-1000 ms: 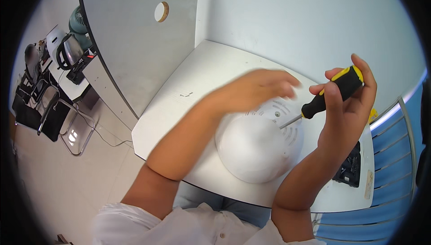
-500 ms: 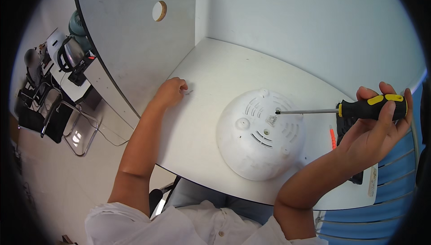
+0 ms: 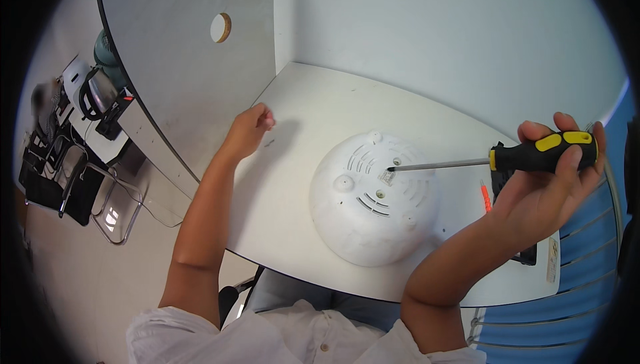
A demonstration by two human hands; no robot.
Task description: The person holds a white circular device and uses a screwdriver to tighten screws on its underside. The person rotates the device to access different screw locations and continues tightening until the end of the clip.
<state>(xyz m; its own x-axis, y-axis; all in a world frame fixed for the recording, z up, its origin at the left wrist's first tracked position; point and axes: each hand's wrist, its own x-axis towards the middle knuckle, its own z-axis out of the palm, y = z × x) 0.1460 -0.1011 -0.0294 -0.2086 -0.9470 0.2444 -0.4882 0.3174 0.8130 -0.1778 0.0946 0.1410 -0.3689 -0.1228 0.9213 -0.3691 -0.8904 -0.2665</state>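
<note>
A white, rounded appliance body (image 3: pixel 363 231) lies on the table, its slotted, footed underside facing up. My right hand (image 3: pixel 543 197) is wrapped round the black and yellow handle of a screwdriver (image 3: pixel 460 163). The shaft runs leftward over the appliance, its dark tip just beside a recessed screw hole (image 3: pixel 397 162); whether it touches the surface I cannot tell. A second hole (image 3: pixel 381 194) shows nearer to me. To the left, my left hand (image 3: pixel 253 127) is raised over the table with curled fingers; what they hold, if anything, is hidden. Small dark screw-like pieces (image 3: pixel 269 143) lie beside it.
An orange-red slim tool (image 3: pixel 485 197) and a black case (image 3: pixel 528 255) lie at the right, partly behind my right arm. A grey partition (image 3: pixel 187 64) stands at the left, a pale one (image 3: pixel 453 37) at the back. Beyond are a kettle (image 3: pixel 101 91) and a chair (image 3: pixel 63 184).
The screwdriver tip has shifted from the screw hole to just beside it. My left hand has lifted away from the small pieces. The whole view has shifted slightly.
</note>
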